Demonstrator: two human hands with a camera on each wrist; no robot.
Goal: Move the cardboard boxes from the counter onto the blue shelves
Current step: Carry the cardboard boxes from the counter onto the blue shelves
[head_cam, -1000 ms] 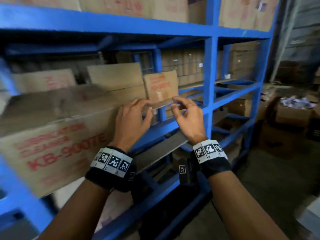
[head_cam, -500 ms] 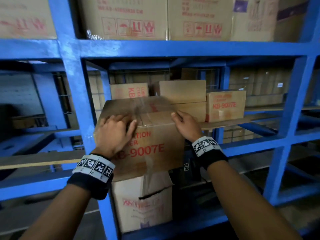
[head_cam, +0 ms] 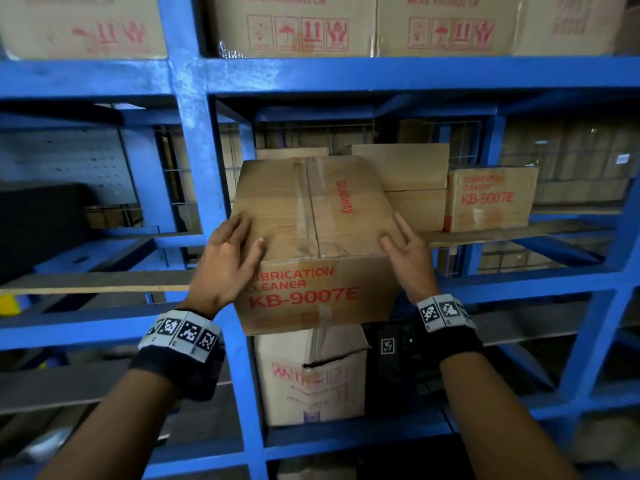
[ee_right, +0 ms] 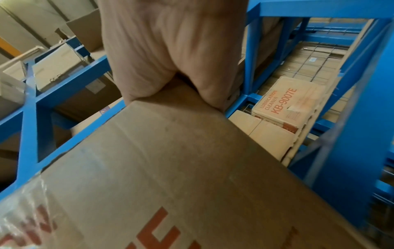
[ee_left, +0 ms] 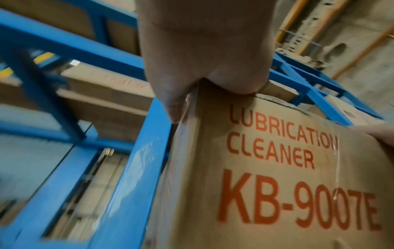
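Observation:
A brown cardboard box (head_cam: 311, 220) printed "LUBRICATION CLEANER KB-9007E" sits partly in the middle bay of the blue shelves (head_cam: 194, 150), its front face sticking out over the front beam. My left hand (head_cam: 228, 251) lies over the box's top left front corner with fingers fairly straight. My right hand (head_cam: 405, 251) presses the top right front corner, thumb on top. The left wrist view shows the left hand (ee_left: 202, 50) straddling the corner of the box (ee_left: 277, 168). Seen from the right wrist, the right hand (ee_right: 170, 50) straddles the box edge (ee_right: 170, 168).
Behind the box stand two plain stacked boxes (head_cam: 401, 166), with another KB-9007E box (head_cam: 490, 199) at the right. A pale box (head_cam: 311, 379) stands on the level below. Large boxes (head_cam: 294, 26) fill the top shelf. A bare wooden board (head_cam: 97, 282) lies in the left bay.
The box now faces the middle bay squarely. Both hands have slid back to its top front corners, and the left fingers have straightened.

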